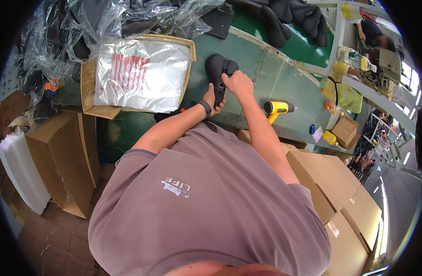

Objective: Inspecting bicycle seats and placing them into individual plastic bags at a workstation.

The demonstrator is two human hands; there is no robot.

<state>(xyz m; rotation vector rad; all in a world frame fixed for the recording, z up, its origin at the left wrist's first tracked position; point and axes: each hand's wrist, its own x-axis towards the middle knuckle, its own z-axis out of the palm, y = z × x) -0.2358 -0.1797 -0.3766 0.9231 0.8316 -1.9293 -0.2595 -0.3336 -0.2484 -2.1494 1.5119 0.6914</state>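
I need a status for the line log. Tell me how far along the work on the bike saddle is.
Done: nothing here shows a finished saddle set aside.
In hand: the left hand grips the narrow nose of a black saddle on the green bench, and the right hand presses on its top.
Left: more black saddles wait further along the bench. The stack of clear bags in the cardboard tray and the yellow heat gun lie untouched.

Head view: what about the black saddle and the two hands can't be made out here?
- Black saddle: its narrow end sits behind the left hand, its middle under the right hand.
- Left-hand fingers: wrapped behind the saddle, so the grip is unclear.
- Right-hand fingertips: too small to tell what they press.
- Yellow heat gun: its handle drops behind the right forearm and table edge.
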